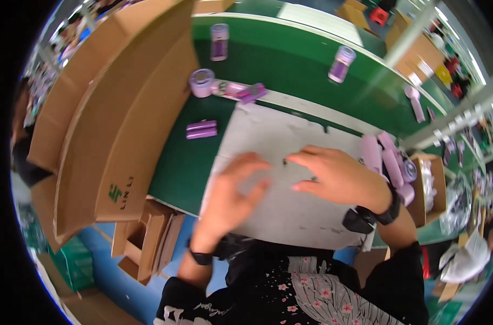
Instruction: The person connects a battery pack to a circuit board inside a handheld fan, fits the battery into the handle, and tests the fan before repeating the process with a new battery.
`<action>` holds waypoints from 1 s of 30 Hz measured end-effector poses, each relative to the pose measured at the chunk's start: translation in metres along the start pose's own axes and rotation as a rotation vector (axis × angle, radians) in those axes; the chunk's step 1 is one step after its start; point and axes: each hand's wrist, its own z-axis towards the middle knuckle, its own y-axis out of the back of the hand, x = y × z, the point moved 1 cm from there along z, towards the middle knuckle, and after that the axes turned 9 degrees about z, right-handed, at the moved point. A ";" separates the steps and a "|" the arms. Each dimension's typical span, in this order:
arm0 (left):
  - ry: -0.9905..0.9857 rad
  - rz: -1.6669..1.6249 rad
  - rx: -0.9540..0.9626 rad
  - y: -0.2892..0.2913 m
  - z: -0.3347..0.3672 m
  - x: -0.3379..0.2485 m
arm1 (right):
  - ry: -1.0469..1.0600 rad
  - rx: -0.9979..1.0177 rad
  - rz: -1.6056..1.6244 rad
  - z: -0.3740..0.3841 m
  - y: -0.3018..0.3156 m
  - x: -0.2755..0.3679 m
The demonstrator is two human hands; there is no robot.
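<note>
My left hand (233,192) is over the left part of a pale grey mat (268,130), a little blurred, its thumb and fingers apart with nothing seen between them. Above the middle of the same mat, my right hand (338,176) has its thumb spread away from the forefinger. A tiny dark piece (284,161) lies by that forefinger's tip, too small to name. Beyond my left hand, a pair of purple cylinders (201,129) rests side by side on the green table.
A tall cardboard box (143,119) walls off the left. Along the mat's far edge are a round lilac part (202,83) and a purple piece with wires (252,93). Several pink-lilac housings (372,154) are piled at right, beside a small carton (438,187). Purple canisters (342,64) sit farther back.
</note>
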 end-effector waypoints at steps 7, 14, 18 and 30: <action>0.076 0.578 -0.011 0.088 0.043 0.112 | -0.288 -0.376 -0.303 -0.031 0.004 -0.013; 0.122 0.420 0.138 0.109 0.061 0.153 | -0.670 -0.383 -0.175 -0.097 -0.010 -0.034; 0.153 0.471 0.101 0.120 0.060 0.160 | -0.643 -0.469 -0.025 -0.096 -0.028 -0.047; 0.312 -0.517 -0.093 0.091 0.014 0.033 | 0.051 -0.068 0.990 -0.066 -0.007 -0.061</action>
